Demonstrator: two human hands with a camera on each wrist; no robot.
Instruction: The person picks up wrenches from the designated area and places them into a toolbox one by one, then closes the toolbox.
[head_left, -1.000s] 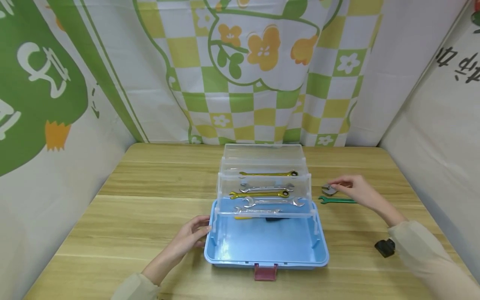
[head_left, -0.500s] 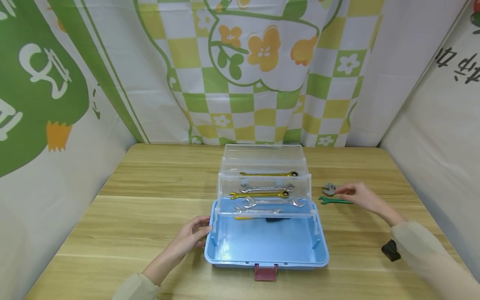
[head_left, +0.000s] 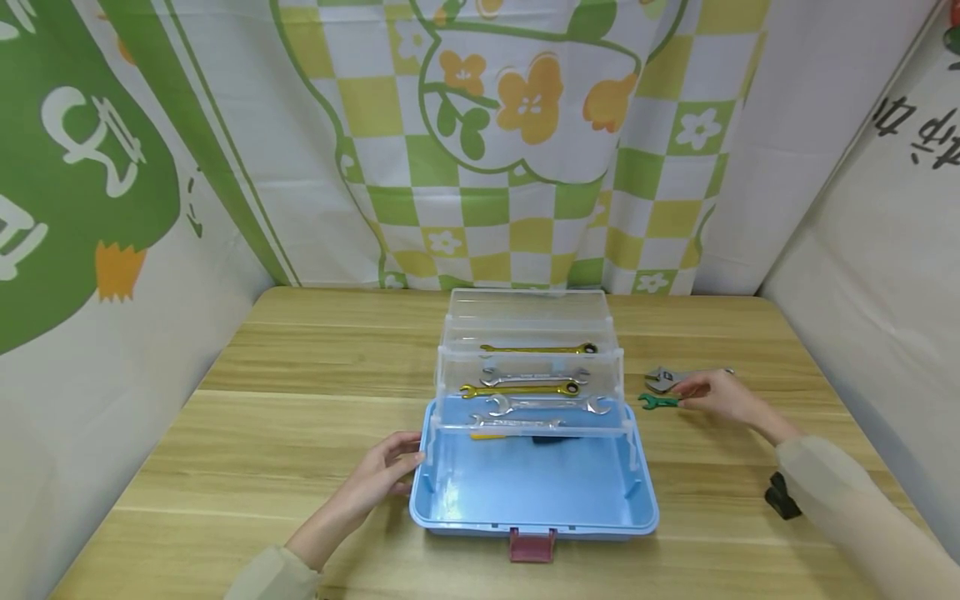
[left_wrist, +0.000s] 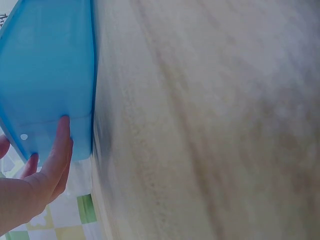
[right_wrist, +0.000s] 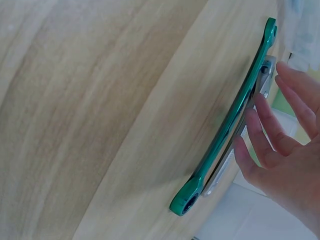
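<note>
My left hand (head_left: pixel 382 471) rests against the left side of a light-blue toolbox (head_left: pixel 525 528). In the left wrist view its fairly straight fingers touch the blue outer wall, the thumb near the rim. Out to the right, my right hand (head_left: pixel 723 397) is over a green combination wrench (head_left: pixel 658 402) and covers most of its shaft. The right wrist view shows that green wrench (right_wrist: pixel 235 110) at full length, with loosely extended fingers beside it and nothing gripped. A silver adjustable wrench (head_left: pixel 666 380) lies just behind it, partly hidden by the hand.
Clear stepped trays (head_left: pixel 528 333) stand raised at the toolbox's back, bearing several gold and silver wrenches (head_left: pixel 547 405). Yellow and black items show under the lowest tray. A pink latch (head_left: pixel 532 546) hangs in front. Near my right sleeve lies a small black object (head_left: pixel 782 497).
My right hand has moved from the adjustable wrench's head down and slightly right, to over the green wrench. More of the adjustable wrench now shows. The left hand has stayed put.
</note>
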